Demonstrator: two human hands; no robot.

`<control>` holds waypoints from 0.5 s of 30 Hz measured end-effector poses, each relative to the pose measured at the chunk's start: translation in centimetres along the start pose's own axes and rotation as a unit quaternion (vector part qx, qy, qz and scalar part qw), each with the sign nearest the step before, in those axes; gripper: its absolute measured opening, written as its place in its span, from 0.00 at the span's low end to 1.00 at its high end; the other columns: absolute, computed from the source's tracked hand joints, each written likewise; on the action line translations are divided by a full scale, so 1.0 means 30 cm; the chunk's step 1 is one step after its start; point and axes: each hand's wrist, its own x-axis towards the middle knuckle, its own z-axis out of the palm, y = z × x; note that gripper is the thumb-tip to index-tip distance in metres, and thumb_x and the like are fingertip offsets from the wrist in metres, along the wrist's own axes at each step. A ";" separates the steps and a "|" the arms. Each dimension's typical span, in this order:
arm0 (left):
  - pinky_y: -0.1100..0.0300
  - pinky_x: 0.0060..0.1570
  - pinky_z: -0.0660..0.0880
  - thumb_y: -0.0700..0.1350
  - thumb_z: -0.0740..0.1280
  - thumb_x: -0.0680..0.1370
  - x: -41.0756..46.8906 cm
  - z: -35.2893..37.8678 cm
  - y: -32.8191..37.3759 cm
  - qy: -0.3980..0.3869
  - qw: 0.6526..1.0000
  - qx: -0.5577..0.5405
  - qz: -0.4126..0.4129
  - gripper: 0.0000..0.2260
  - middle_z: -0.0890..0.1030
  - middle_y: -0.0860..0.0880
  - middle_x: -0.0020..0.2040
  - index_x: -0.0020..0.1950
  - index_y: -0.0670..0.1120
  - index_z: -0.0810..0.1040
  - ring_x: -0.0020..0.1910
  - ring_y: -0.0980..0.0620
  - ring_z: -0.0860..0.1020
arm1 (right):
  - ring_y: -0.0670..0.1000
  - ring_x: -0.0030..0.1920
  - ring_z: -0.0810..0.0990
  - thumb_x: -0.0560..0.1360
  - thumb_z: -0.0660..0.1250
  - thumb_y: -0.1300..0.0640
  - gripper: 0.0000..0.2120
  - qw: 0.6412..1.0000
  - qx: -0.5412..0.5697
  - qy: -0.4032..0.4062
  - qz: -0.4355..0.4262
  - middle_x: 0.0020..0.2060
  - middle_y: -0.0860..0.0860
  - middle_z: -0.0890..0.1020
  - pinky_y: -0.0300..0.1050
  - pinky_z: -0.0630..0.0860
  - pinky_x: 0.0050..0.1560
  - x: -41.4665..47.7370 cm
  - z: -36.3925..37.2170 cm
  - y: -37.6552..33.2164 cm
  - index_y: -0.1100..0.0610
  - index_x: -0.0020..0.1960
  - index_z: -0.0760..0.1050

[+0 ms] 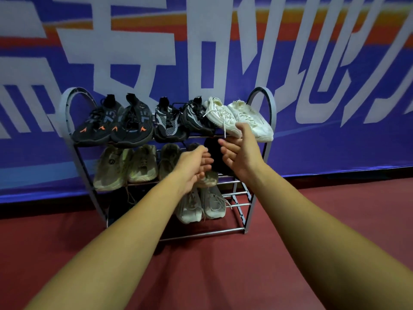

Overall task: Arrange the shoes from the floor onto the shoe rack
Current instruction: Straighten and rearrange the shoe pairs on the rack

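Both hands are held out before the shoe rack (202, 233) at its middle shelf, the left hand (194, 167) with loosely bent fingers and the right hand (242, 151) spread wide with its thumb raised, palms turned toward each other; nothing is gripped by either. A black shoe (214, 154) is seen between them on that shelf, and whether it is touched cannot be told. White shoes (250, 118) and two dark pairs (111, 125) are lined up on the top shelf, olive shoes (125, 167) on the middle one, and a grey pair (202, 205) on the bottom one.
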 end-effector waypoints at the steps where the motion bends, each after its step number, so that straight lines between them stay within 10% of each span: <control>1: 0.65 0.29 0.66 0.51 0.65 0.79 -0.006 0.006 0.031 0.001 1.000 -0.020 0.019 0.10 0.83 0.50 0.40 0.48 0.46 0.80 0.32 0.56 0.76 | 0.47 0.31 0.77 0.78 0.66 0.45 0.18 0.999 0.041 0.015 0.007 0.41 0.54 0.85 0.39 0.72 0.32 0.002 0.013 -0.007 0.58 0.57 0.79; 7: 0.64 0.29 0.67 0.57 0.67 0.78 0.010 0.006 0.093 0.022 0.995 -0.100 0.011 0.12 0.85 0.49 0.46 0.51 0.49 0.78 0.37 0.55 0.78 | 0.44 0.27 0.73 0.77 0.66 0.63 0.01 0.997 0.033 0.069 0.000 0.35 0.53 0.79 0.32 0.63 0.20 0.017 0.047 -0.023 0.60 0.49 0.76; 15: 0.65 0.29 0.68 0.51 0.68 0.78 0.022 0.047 0.118 0.015 0.990 -0.143 0.010 0.10 0.86 0.50 0.42 0.55 0.47 0.80 0.38 0.55 0.78 | 0.44 0.26 0.66 0.75 0.68 0.61 0.03 0.991 -0.013 0.122 -0.060 0.31 0.51 0.75 0.34 0.61 0.20 0.050 0.019 -0.055 0.58 0.42 0.76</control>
